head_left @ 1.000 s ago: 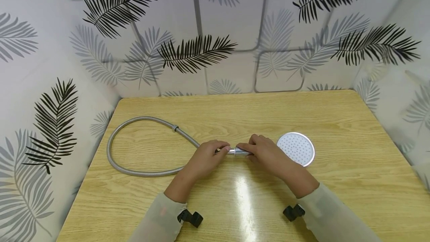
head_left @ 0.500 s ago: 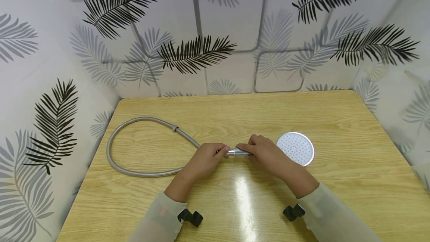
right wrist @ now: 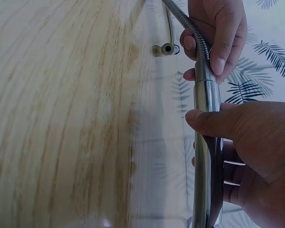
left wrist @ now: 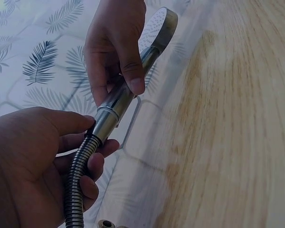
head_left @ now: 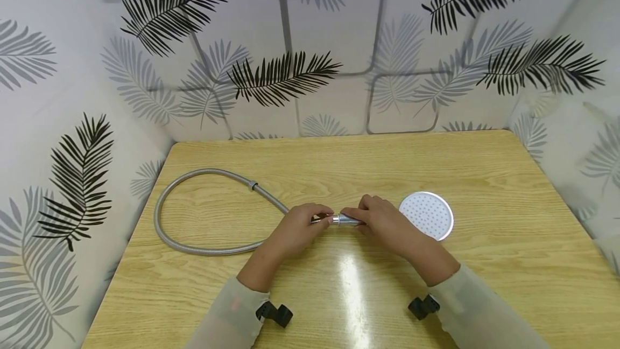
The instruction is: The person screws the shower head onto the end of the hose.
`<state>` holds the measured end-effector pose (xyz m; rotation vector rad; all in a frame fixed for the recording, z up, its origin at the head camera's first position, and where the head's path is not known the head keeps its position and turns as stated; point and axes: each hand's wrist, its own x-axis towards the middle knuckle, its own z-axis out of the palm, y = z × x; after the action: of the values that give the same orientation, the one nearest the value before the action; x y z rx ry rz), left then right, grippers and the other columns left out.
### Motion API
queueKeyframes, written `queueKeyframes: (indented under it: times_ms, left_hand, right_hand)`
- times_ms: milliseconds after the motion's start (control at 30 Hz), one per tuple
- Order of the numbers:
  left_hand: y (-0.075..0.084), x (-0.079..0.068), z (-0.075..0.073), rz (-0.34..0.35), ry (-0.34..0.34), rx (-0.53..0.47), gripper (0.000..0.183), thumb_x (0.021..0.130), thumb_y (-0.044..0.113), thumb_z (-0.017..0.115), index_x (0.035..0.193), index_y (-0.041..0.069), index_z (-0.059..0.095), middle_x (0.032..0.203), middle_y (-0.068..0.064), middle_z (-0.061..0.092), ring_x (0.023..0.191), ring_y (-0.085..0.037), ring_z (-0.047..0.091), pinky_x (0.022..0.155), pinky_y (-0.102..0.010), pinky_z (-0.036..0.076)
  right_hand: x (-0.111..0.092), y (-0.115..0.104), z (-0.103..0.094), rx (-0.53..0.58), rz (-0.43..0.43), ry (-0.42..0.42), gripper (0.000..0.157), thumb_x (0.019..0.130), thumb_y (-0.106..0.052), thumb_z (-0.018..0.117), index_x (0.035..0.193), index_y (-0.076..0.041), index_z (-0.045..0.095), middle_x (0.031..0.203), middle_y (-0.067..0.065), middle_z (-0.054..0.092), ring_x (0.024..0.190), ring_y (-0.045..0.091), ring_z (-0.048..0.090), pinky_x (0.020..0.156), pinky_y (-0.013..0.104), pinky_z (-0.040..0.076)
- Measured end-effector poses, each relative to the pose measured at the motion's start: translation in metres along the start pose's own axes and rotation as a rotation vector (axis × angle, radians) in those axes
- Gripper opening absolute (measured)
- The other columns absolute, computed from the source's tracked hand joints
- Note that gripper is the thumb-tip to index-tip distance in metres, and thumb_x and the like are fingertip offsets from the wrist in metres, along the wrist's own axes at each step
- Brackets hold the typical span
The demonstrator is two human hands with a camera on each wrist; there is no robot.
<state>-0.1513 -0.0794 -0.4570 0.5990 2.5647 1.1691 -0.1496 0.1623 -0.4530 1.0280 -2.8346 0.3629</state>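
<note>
A hand shower lies in front of me, its round white spray face [head_left: 427, 216] up and its chrome handle [right wrist: 202, 180] pointing left. My right hand [head_left: 385, 225] grips that handle, thumb on one side and fingers around the other. At the handle's end sits a chrome connector nut [left wrist: 106, 124], which my left hand [head_left: 294, 229] pinches between thumb and fingers. From the nut runs a flexible metal shower hose [left wrist: 75, 190], passing along my left fingers. The nut and handle meet end to end; any thread between them is hidden.
On the left, the hose makes a wide loop over the wooden table [head_left: 339, 166]. A small ring fitting [head_left: 252, 185] sits along it. The hose's other end fitting [right wrist: 167, 49] shows in the right wrist view. Leaf-patterned walls [head_left: 329, 101] border the table.
My left thumb and fingertips have shifted slightly on the connector nut, showing a bit of hose behind them. The right hand, shower head and hose loop stay practically still.
</note>
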Motion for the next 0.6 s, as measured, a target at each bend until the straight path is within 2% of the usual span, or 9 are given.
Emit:
queueKeyframes:
  times_ms: [233, 467, 600]
  left_hand:
    - [0.0011, -0.001, -0.0007, -0.008, 0.006, -0.006, 0.032, 0.103, 0.031, 0.061, 0.131, 0.015, 0.067, 0.124, -0.001, 0.068, 0.11, -0.016, 0.064, 0.09, -0.036, 0.054]
    - [0.0018, -0.0016, -0.0012, -0.014, 0.008, -0.007, 0.033, 0.101, 0.03, 0.065, 0.129, 0.015, 0.068, 0.122, -0.002, 0.067, 0.106, -0.016, 0.064, 0.085, -0.034, 0.054]
    - [0.0019, -0.0019, -0.0011, -0.016, -0.002, 0.006, 0.035, 0.101, 0.033, 0.064, 0.131, 0.015, 0.067, 0.125, -0.002, 0.067, 0.111, -0.017, 0.064, 0.089, -0.036, 0.054]
  right_hand:
    - [0.0, -0.0006, 0.0001, -0.004, 0.001, -0.001, 0.044, 0.087, -0.013, 0.08, 0.13, -0.02, 0.071, 0.093, 0.002, 0.058, 0.073, 0.012, 0.046, 0.064, 0.026, 0.038]
    - [-0.0005, -0.0012, -0.0001, -0.011, -0.008, -0.001, 0.045, 0.087, -0.013, 0.08, 0.13, -0.019, 0.07, 0.093, 0.002, 0.058, 0.072, 0.011, 0.045, 0.064, 0.025, 0.038]
    - [-0.0007, -0.0013, -0.0002, -0.008, -0.007, 0.006, 0.045, 0.087, -0.013, 0.08, 0.13, -0.019, 0.071, 0.093, 0.002, 0.059, 0.072, 0.012, 0.046, 0.064, 0.025, 0.039]
